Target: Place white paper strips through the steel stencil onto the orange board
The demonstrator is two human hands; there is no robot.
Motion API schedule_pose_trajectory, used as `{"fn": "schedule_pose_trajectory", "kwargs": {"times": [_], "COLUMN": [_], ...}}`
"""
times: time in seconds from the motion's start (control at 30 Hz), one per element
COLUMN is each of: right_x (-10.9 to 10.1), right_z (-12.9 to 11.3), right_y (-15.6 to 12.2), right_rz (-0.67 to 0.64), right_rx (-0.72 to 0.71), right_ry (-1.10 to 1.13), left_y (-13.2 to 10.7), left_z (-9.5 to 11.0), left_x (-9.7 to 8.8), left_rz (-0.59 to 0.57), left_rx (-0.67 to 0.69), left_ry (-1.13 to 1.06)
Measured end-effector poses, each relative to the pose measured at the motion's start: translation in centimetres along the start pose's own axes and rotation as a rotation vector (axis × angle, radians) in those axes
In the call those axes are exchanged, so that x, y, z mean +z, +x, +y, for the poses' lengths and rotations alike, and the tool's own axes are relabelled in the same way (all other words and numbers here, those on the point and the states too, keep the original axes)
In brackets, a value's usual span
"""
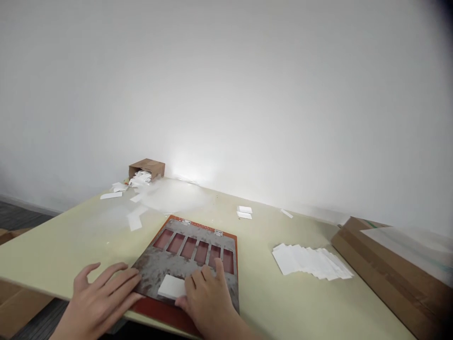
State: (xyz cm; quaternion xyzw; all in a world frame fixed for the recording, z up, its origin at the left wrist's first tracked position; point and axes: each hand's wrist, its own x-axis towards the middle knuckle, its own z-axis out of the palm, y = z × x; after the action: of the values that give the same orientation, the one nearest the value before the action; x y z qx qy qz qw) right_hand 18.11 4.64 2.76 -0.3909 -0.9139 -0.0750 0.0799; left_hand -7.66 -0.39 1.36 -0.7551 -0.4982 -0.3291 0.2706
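A hinged board with a grey, dark-stained metal top plate (150, 264) lies on a red-brown base (155, 309) near the table's front edge. Across the plate runs a row of several rectangular windows showing dull red beneath. A small white block (170, 286), perhaps a stack of cards, rests on the plate's near part. My right hand (208, 295) covers its right end, thumb at the near side and most fingers curled; one finger points away over the windows. At the plate's left edge, my left hand (106, 295) has its fingers stretched out, their tips touching the plate.
Fanned white cards (307, 261) lie to the right, beside a large cardboard box (396, 269). Two small white pieces (244, 212) and a strip (286, 213) sit behind the board. At the back left, a small carton (155, 167) spills white paper pieces (140, 177) over the table.
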Motion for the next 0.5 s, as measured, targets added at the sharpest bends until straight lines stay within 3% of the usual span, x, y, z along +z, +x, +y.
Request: {"fn": "schedule_pose_trajectory", "kwargs": {"times": [0.13, 0.3, 0.4, 0.5], "right_x": [-0.4, 0.7, 1.8, 2.6], "right_z": [-0.2, -0.4, -0.7, -1.1], "right_y": [0.0, -0.2, -0.5, -0.9], "right_rz": [-0.040, -0.023, 0.003, -0.001], "right_rx": [-0.062, -0.072, -0.060, -0.022], "right_ry": [-0.043, -0.068, -0.076, -0.108], "left_y": [-0.1, 0.4, 3.5, 8.3], "left_z": [0.4, 0.4, 0.4, 0.4], "left_x": [-0.3, -0.5, -2.2, -5.2], "left_rz": [-0.100, -0.136, -0.071, 0.141], "left_rx": [-0.087, -0.159, -0.139, -0.172], "left_ry": [0.007, -0.096, -0.340, -0.614]}}
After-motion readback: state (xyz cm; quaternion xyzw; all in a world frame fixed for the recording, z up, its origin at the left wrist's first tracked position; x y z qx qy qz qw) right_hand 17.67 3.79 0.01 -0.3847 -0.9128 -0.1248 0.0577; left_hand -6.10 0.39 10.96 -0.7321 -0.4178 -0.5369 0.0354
